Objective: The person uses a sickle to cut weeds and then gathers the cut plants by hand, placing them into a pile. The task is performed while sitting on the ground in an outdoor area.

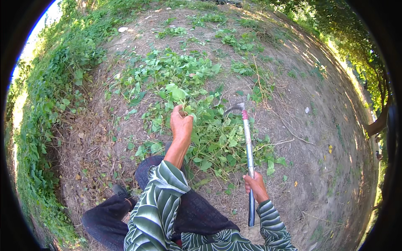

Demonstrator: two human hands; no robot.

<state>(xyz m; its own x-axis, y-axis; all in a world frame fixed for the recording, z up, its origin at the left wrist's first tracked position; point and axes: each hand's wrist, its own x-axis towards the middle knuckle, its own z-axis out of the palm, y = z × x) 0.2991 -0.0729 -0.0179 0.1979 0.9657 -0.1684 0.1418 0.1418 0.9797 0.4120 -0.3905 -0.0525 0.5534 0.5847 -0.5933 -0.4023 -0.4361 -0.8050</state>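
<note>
My right hand (257, 185) is closed around the lower part of a sickle's long metal handle (248, 141). The sickle's curved blade (235, 107) points left, over cut leafy vines (220, 135) heaped on the ground. My left hand (182, 122) reaches out in front of me, with a leafy green sprig (177, 93) at its fingertips. The fingers are bent and partly hidden, but thumb and forefinger seem to pinch the stem. More cut greens (176, 69) lie spread beyond that hand.
A dense bank of green vines (40, 125) runs along the left. Dry stalks and litter (84, 157) cover the soil beside it. Thin dry twigs (290, 130) and a pale stone (306, 110) lie at right. A tree trunk (378, 124) stands at the far right edge.
</note>
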